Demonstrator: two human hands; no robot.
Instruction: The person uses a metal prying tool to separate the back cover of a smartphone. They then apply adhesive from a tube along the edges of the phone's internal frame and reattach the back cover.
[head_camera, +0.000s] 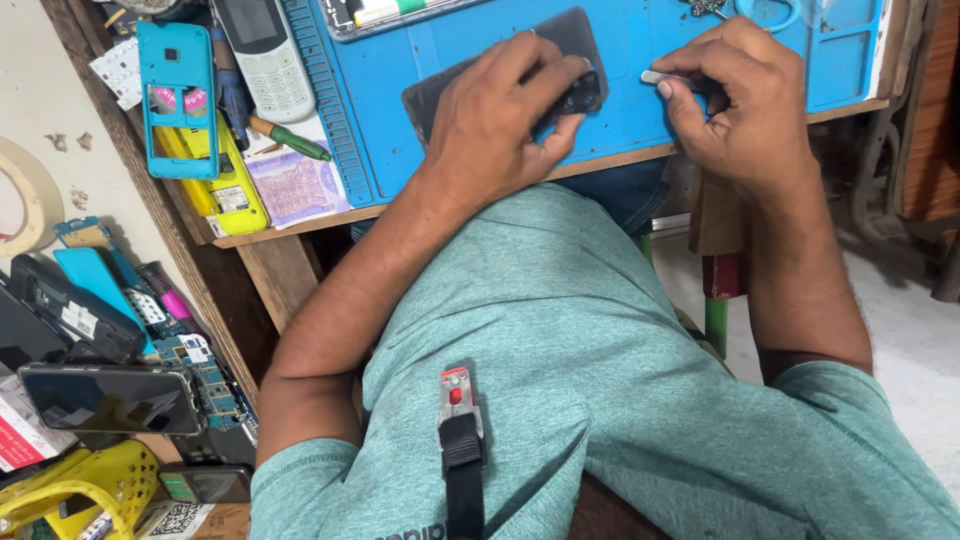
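A dark smartphone (560, 45) lies back-up on a blue work mat (640, 110) on a wooden bench. My left hand (500, 115) rests on it, fingers curled over its near edge by the camera block. My right hand (745, 100) sits just right of the phone and pinches a thin light-coloured tool (662, 77) whose tip points at the phone's edge. My green shirt fills the lower part of the view.
Left of the mat lie a turquoise phone frame (178, 95), a white keypad phone (265, 55), a green-handled screwdriver (292, 140), a banknote (298, 185) and a yellow phone part (225, 190). A lower shelf at far left holds a black smartphone (110, 398), circuit boards and a yellow basket (75, 490).
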